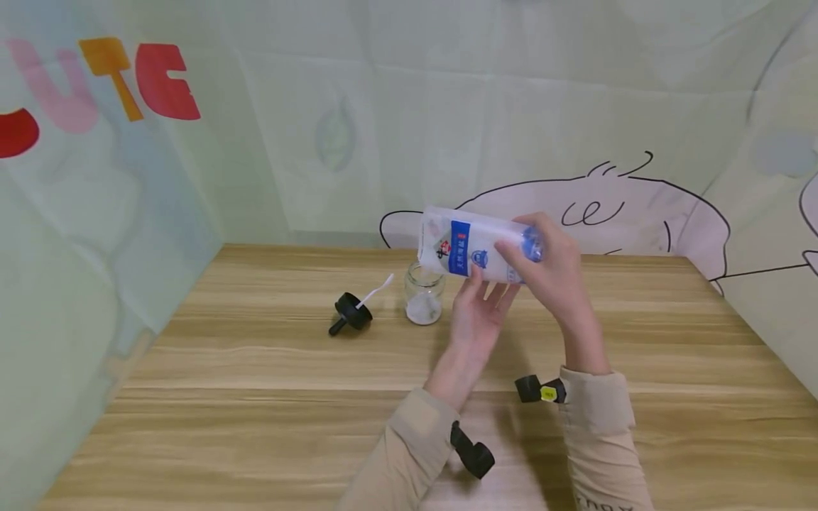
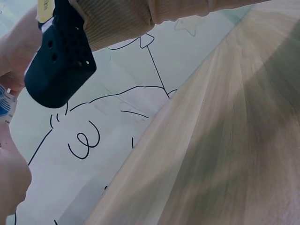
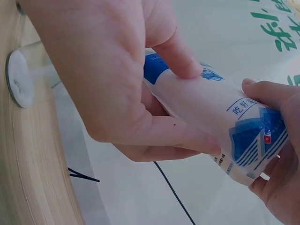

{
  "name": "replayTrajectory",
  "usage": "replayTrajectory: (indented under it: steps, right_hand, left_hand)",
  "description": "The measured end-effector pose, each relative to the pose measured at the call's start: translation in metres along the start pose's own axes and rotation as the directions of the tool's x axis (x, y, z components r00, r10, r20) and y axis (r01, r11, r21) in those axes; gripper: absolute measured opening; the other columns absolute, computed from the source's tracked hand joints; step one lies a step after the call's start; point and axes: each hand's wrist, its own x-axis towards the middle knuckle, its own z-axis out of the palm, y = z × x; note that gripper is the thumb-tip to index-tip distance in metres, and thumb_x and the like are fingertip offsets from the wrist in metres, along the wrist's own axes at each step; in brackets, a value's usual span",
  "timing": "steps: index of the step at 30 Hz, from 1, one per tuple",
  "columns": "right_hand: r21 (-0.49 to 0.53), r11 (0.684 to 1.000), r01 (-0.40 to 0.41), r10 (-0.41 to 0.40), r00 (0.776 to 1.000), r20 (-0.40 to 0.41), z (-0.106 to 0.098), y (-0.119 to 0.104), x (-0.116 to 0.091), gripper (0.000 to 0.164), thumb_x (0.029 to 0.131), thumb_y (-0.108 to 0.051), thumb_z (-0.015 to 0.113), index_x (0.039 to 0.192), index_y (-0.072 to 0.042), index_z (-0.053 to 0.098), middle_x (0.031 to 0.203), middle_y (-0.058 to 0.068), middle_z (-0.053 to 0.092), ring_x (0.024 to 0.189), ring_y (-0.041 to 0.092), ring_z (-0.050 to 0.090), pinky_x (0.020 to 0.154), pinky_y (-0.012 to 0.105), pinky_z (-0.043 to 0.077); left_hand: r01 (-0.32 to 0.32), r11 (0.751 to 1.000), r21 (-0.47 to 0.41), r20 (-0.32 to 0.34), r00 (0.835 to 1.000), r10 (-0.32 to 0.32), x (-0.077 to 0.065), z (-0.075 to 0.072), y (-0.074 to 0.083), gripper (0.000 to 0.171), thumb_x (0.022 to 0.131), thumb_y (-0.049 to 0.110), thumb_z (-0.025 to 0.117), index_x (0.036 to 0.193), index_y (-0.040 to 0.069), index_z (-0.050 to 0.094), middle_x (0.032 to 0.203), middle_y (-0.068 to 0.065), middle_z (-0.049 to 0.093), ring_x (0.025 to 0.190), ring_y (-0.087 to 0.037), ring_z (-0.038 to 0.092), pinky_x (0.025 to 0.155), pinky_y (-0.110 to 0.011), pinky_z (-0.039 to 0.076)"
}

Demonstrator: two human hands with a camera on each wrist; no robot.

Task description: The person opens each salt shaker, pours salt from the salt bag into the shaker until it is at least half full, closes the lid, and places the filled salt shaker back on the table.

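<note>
A white and blue bag of salt [image 1: 495,248] is held tilted, its mouth end right over a small glass jar [image 1: 415,284]. White salt [image 1: 423,308] covers the jar's bottom. My left hand [image 1: 476,312] grips the bag from below, thumb on the front and fingers underneath; in the right wrist view this left hand [image 3: 112,70] fills the upper left. My right hand [image 1: 552,262] holds the bag's raised bottom end, thumb along its front. In the left wrist view only a blue-striped corner of the bag [image 2: 5,105] shows at the edge.
Left of the jar, a black lid [image 1: 353,311] with a knob handle lies on its side, a thin white stick [image 1: 375,291] pointing up from it. Wooden tabletop [image 1: 255,397] extends all around. A printed cloth [image 1: 358,142] hangs behind it. Both wrists carry black cameras [image 1: 474,458].
</note>
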Motion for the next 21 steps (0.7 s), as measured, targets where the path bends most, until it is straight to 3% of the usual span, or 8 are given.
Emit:
replayTrajectory:
  steps: [21]
  right_hand:
    - [0.005, 1.000, 0.002, -0.002, 1.000, 0.008, -0.0004, -0.0006, -0.0009, 0.040, 0.090, -0.027, 0.067, 0.121, -0.005, 0.056, 0.105, 0.016, 0.066, 0.083, 0.022, 0.059, 0.062, 0.021, 0.049]
  left_hand:
    - [-0.004, 1.000, 0.016, 0.001, 1.000, 0.004, 0.0003, -0.0009, -0.0009, 0.046, 0.093, 0.035, 0.059, 0.135, 0.020, 0.050, 0.137, -0.001, 0.052, 0.127, -0.020, 0.052, 0.103, -0.029, 0.048]
